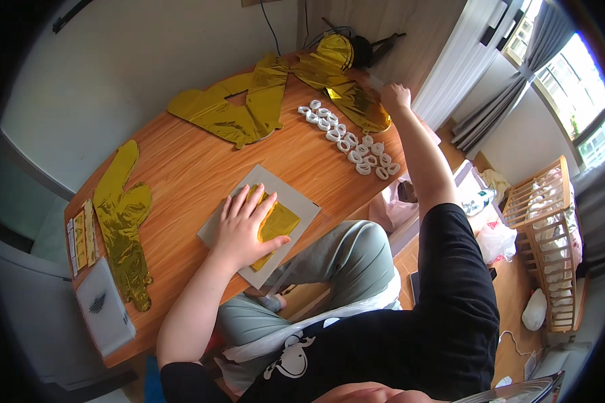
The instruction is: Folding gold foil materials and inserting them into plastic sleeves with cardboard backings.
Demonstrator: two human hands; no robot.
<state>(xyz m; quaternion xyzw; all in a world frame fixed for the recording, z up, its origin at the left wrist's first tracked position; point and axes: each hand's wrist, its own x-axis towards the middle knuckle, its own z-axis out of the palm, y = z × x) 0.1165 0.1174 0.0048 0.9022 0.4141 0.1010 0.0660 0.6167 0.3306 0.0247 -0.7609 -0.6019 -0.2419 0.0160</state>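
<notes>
Left hand point(247, 225): open, fingers spread, I see it lying over the folded gold foil point(281, 220) in the middle of the frame.
Grey board point(305, 206): lies under that foil, near the table's front edge.
Right hand point(395, 99): stretched to the upper right, fingers curled in; from where I stand I cannot tell whether it grips anything.
Long gold foil point(356, 104): just beside the right hand, upper centre to upper right.
Angular gold foil point(269, 101): flat in the upper centre.
Branching gold foil point(122, 235): along the table's left side.
White loops point(333, 135): clustered right of the frame's centre.
Flat packet point(104, 312): lower left corner of the wooden table point(181, 178).
Wooden crib point(550, 218): far right of the frame.
</notes>
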